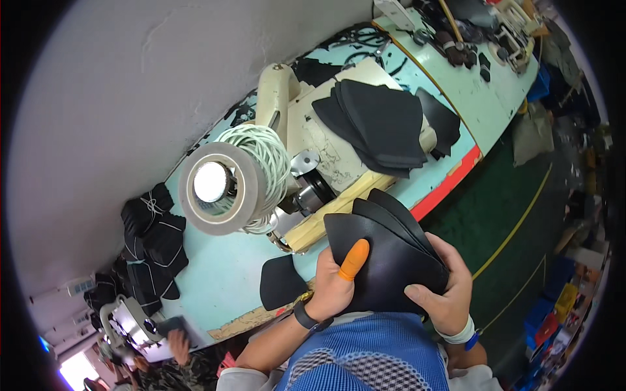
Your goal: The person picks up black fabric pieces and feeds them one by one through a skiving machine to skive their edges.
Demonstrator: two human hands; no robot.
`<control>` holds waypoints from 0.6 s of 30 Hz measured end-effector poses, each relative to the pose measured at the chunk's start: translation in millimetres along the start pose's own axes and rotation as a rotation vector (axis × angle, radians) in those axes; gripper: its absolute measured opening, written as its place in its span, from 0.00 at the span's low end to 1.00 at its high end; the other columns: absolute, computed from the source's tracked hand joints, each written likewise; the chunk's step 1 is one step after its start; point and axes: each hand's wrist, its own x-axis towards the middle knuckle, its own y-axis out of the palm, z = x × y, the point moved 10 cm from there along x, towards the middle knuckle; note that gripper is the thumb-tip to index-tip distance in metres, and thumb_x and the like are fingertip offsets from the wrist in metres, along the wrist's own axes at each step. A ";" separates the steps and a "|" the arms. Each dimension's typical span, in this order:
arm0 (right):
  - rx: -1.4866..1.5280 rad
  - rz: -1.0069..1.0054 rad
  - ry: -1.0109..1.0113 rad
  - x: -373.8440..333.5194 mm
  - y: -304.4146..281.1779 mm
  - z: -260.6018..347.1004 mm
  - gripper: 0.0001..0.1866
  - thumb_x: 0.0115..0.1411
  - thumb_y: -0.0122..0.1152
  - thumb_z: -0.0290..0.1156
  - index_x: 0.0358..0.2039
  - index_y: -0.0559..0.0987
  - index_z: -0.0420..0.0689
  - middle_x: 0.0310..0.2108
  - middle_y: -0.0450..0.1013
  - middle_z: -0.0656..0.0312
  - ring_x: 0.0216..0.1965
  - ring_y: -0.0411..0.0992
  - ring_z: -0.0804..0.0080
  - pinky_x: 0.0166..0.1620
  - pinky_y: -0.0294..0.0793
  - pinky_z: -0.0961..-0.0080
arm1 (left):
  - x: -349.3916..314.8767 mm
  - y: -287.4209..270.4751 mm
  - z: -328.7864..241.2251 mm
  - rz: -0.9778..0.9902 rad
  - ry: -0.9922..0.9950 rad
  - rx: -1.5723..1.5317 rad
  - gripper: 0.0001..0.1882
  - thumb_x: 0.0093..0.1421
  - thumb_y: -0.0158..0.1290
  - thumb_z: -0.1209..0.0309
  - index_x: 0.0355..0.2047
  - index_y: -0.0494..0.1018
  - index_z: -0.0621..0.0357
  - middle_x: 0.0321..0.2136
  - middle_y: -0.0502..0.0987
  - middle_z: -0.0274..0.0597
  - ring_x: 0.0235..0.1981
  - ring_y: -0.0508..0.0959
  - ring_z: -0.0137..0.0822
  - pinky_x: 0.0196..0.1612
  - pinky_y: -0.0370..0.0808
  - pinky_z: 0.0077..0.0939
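Observation:
A small stack of black, leather-like cut pieces (381,260) is held up in front of my body, fanned at its upper edge. My left hand (338,280), with an orange finger cot on the thumb, grips its left side; the fingers behind are hidden. On the right edge my right hand (450,287) is closed, thumb on the front face. Just beyond lies a cream machine (332,163) with a round black and metal head. More black pieces (381,124) are piled on its bed. One loose black piece (282,283) rests on the table left of my left hand.
A coil of pale cord (264,163) hangs by a ring-shaped lamp (222,189) over the pale blue table (222,280). Tied black bundles (153,241) lie by the wall. Another person's hand (178,345) is at lower left. Scissors (368,55) and tools lie at the back.

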 end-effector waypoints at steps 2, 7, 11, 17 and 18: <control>0.014 0.046 0.034 4.4 -17.0 -5.4 0.21 0.50 0.70 0.23 0.44 0.76 0.30 0.35 0.78 0.59 0.37 0.75 0.76 0.43 0.73 0.78 | 8.7 20.1 -0.4 0.050 0.032 0.131 0.13 0.67 0.51 0.67 0.44 0.73 0.65 0.37 0.78 0.36 0.37 0.75 0.24 0.41 0.72 0.20; -0.349 0.159 -0.042 44.5 -58.9 32.7 0.11 0.52 0.65 0.21 0.37 0.78 0.31 0.31 0.75 0.61 0.31 0.71 0.79 0.34 0.70 0.81 | 59.1 42.9 -35.9 -0.160 0.278 0.780 0.13 0.57 0.58 0.69 0.38 0.71 0.65 0.27 0.74 0.45 0.25 0.74 0.35 0.32 0.72 0.30; -0.652 0.243 -0.441 76.6 -63.1 98.8 0.11 0.50 0.65 0.17 0.36 0.80 0.31 0.29 0.72 0.57 0.26 0.68 0.74 0.30 0.66 0.80 | 114.8 25.3 -73.4 -0.523 0.350 1.413 0.11 0.54 0.61 0.73 0.34 0.75 0.68 0.20 0.76 0.44 0.21 0.77 0.31 0.26 0.72 0.25; -0.867 0.215 -1.008 104.0 -24.6 174.0 0.20 0.46 0.63 0.12 0.43 0.80 0.33 0.29 0.70 0.56 0.25 0.68 0.69 0.29 0.66 0.81 | 112.0 10.5 -73.8 -0.555 0.192 0.919 0.09 0.59 0.57 0.72 0.30 0.75 0.69 0.17 0.75 0.40 0.17 0.76 0.27 0.20 0.71 0.22; -0.858 0.230 -1.006 112.6 -14.9 172.4 0.20 0.46 0.63 0.12 0.43 0.80 0.33 0.29 0.70 0.56 0.25 0.68 0.69 0.29 0.66 0.81 | 100.4 8.1 -73.3 -0.578 0.189 0.755 0.09 0.61 0.56 0.72 0.29 0.75 0.69 0.17 0.75 0.39 0.17 0.76 0.26 0.20 0.70 0.20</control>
